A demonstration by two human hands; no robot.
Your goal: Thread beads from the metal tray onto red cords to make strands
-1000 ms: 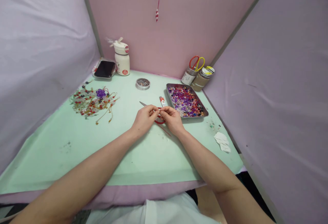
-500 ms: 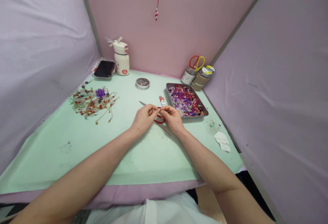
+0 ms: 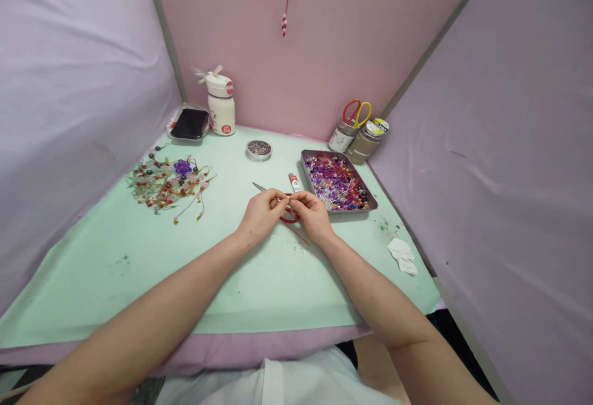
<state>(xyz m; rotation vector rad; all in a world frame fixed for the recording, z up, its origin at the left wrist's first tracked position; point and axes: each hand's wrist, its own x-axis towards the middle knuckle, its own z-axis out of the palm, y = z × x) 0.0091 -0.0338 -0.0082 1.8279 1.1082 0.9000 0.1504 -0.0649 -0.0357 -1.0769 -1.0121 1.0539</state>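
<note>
Left hand (image 3: 264, 215) and right hand (image 3: 314, 217) meet over red-handled scissors (image 3: 290, 220)

At the middle of the smooth, pale green tabletop (image 3: 259, 294), the fingers of both hands are pinched together on a tiny piece (image 3: 288, 202), too small to identify. A thin red cord (image 3: 301, 236) slants out below them. The scissors lie beneath the hands, a slim pointed metal blade and a rounded handle loop showing. A slender red-and-white lighter (image 3: 294, 183) sits just beyond. Beside the right hand, a shallow metal tray (image 3: 352, 212) with rounded corners holds glossy round beads (image 3: 331, 176) in purple, red, clear and dark tones. Well to the left, beaded strands (image 3: 169, 186) tangle in a loose, translucent heap around a lobed purple cluster (image 3: 182, 167). A crumpled white tissue (image 3: 402, 257) lies near the right edge.
</note>
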